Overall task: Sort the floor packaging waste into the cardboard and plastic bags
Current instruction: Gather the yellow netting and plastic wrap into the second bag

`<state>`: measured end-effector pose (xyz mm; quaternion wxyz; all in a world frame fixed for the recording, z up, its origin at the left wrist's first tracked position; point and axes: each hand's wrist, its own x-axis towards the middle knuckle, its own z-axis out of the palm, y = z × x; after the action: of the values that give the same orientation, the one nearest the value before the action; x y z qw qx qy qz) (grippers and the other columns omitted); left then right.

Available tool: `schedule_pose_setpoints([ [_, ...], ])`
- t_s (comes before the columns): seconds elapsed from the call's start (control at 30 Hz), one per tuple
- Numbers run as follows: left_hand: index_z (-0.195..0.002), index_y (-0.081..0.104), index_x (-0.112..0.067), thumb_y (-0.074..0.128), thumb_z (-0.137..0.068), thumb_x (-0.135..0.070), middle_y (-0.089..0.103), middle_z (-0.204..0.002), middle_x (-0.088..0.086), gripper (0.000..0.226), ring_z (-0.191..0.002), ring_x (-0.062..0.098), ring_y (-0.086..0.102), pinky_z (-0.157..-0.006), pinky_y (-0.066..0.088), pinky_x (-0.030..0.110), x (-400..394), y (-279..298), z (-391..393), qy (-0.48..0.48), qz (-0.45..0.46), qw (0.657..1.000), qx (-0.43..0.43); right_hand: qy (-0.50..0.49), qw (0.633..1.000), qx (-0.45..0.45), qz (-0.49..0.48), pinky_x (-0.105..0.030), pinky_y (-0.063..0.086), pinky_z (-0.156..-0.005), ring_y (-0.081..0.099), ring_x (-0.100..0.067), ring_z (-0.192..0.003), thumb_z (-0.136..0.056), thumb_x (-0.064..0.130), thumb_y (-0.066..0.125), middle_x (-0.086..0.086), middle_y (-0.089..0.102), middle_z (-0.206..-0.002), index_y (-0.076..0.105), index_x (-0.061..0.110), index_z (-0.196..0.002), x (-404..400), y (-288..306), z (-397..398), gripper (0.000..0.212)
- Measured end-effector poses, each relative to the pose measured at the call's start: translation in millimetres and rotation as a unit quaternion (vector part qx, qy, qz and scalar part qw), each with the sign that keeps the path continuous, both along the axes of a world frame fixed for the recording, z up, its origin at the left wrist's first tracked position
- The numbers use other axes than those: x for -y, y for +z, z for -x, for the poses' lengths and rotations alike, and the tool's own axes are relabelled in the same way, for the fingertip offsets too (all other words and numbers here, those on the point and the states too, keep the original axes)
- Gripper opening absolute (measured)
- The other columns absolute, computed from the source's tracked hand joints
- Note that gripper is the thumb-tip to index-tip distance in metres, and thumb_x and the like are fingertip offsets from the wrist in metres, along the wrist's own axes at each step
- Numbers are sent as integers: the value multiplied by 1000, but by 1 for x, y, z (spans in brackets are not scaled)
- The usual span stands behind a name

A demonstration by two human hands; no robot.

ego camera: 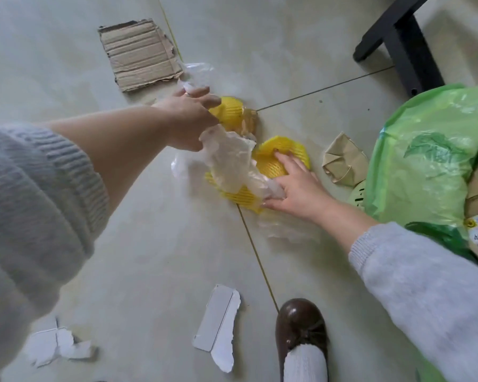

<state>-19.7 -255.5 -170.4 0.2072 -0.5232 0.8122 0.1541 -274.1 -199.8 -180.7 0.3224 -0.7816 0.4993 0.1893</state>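
Now, left hand [189,119] gripping clear plastic film [229,158], right hand [293,186] spread flat on yellow foam nets [271,158]

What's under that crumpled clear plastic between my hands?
Under the clear plastic lie yellow foam nets, ribbed edges showing. How many it covers is hidden. The left hand grips the plastic.

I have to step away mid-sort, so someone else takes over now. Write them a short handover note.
Left hand grips crumpled clear plastic film. Right hand lies flat on the yellow foam nets; another net sits past the left hand.
Done: green plastic bag on the right already holds cardboard.
Left: corrugated cardboard piece, folded brown paper, white torn card, white scraps, all on the floor.
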Motion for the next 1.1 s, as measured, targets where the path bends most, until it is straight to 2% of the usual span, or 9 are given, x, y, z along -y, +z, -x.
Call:
schedule_pose_setpoints([
  [0.13, -126, 52, -17, 64, -81, -20, 36, -142, 7, 47, -125, 33, 44, -94, 46, 44, 1, -8, 6, 17, 4, 1000, 7, 36, 997, 1, 73, -42, 29, -106, 17, -26, -141, -79, 35, 68, -7, 21, -152, 59, 20, -108, -18, -3, 3, 34],
  [0.27, -108, 57, -8, 63, -82, -19, 53, -114, 15, 30, -107, 35, 54, -82, 50, 44, -4, -9, 8, 43, 56, 997, -12, 34, 989, 31, 139, -39, 42, -86, 38, -33, -124, -79, 17, 69, -12, 42, -133, 59, 13, -104, -22, -7, 4, 27],
  [0.37, -107, 54, -8, 61, -83, -18, 56, -107, 15, 27, -102, 35, 57, -76, 49, 40, -14, -13, 3, 74, 65, 995, -27, 38, 986, 44, 156, -36, 41, -71, 47, -35, -107, -80, 11, 64, -14, 50, -115, 59, 10, -100, -25, -10, 1, 21],
  [0.5, -115, 45, -9, 64, -83, -23, 57, -110, 18, 40, -102, 38, 56, -69, 42, 38, -37, -8, -7, 162, 85, 980, -81, 26, 988, 55, 140, -40, 44, -76, 51, -34, -105, -86, 13, 57, -14, 51, -110, 55, 9, -105, -35, -12, -3, 20],
  [0.6, -131, 39, -16, 64, -83, -25, 58, -117, 17, 55, -104, 40, 57, -75, 44, 40, -58, 2, -16, 200, 84, 971, -101, -15, 994, 47, 95, -38, 43, -84, 50, -32, -113, -81, 8, 60, -10, 49, -124, 43, 14, -128, -36, -8, -6, 50],
  [0.7, -114, 60, -11, 61, -83, -20, 59, -107, 15, 33, -96, 38, 59, -74, 49, 40, -78, 16, -22, 202, 96, 969, -106, -38, 997, 21, 63, -37, 43, -91, 49, -31, -118, -80, 13, 64, -9, 46, -129, 37, 19, -139, -39, 0, -4, 65],
  [0.8, -90, 65, -1, 60, -79, -10, 57, -99, 14, 16, -90, 35, 58, -69, 48, 37, -98, 30, -24, 213, 97, 965, -121, -57, 994, 47, 75, -31, 43, -82, 53, -28, -108, -79, 14, 65, -10, 50, -118, 54, 18, -128, -49, 14, 2, 50],
  [0.93, -87, 62, -4, 61, -77, -10, 55, -98, 13, 11, -90, 35, 57, -63, 39, 32, -130, 52, -17, 226, 128, 957, -127, -90, 982, 92, 138, -25, 32, -67, 54, -27, -94, -78, 13, 66, -9, 51, -104, 64, 6, -107, -66, 38, 10, 30],
  [1.1, -81, 61, -11, 63, -74, -12, 60, -96, 8, 8, -87, 35, 60, -66, 52, 38, -180, 88, 0, 206, 151, 959, -125, -136, 958, 156, 201, -32, 45, -75, 54, -28, -88, -76, 16, 67, -10, 48, -97, 66, -1, -90, -100, 84, 23, 22],
])
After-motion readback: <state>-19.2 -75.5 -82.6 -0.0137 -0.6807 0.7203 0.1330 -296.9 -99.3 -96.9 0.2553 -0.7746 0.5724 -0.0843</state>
